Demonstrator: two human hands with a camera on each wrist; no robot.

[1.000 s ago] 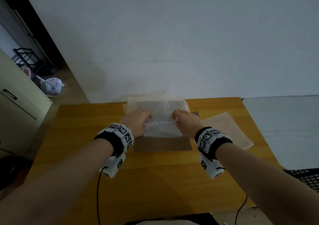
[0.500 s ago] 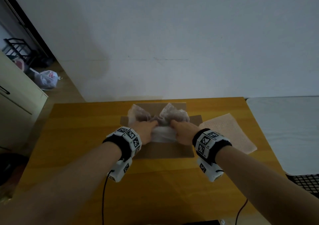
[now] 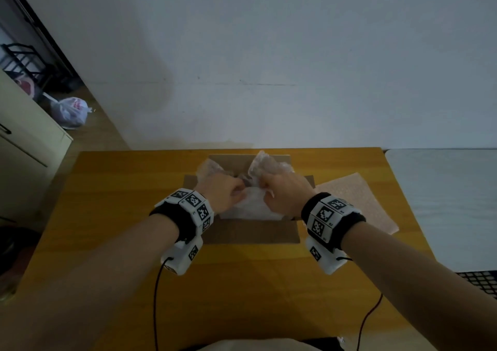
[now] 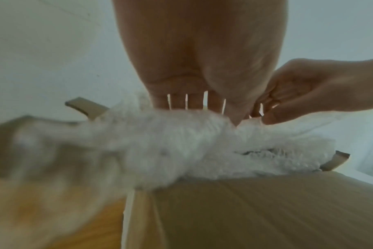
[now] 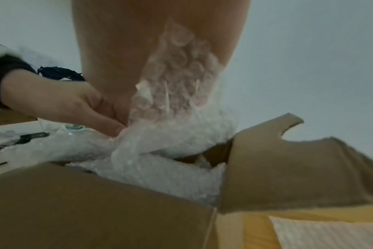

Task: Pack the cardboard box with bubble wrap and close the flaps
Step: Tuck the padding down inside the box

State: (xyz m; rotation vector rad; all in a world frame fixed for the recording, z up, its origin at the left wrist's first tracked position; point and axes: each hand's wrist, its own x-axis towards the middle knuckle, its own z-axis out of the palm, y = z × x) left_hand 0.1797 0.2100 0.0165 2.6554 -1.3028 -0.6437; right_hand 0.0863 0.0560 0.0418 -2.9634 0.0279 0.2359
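You had one cardboard box [image 3: 250, 232] open on the wooden table [image 3: 107, 216], its four flaps folded outward, one on each side. One sheet of bubble wrap [image 3: 252, 208] sat bunched in the box opening, two crumpled ends rising at the far side. Your left hand [image 3: 223, 193] had its fingers curled into the wrap at the left of centre; your right hand [image 3: 285, 193] gripped it just to the right, wrap bunched against the palm in the right wrist view. The two hands were close together, nearly touching, over the middle of the box. A second sheet of wrap [image 3: 357, 202] lay flat on the table to the right of the box, touching the right flap. One tied plastic bag [image 3: 71, 111] lay on the floor far left.
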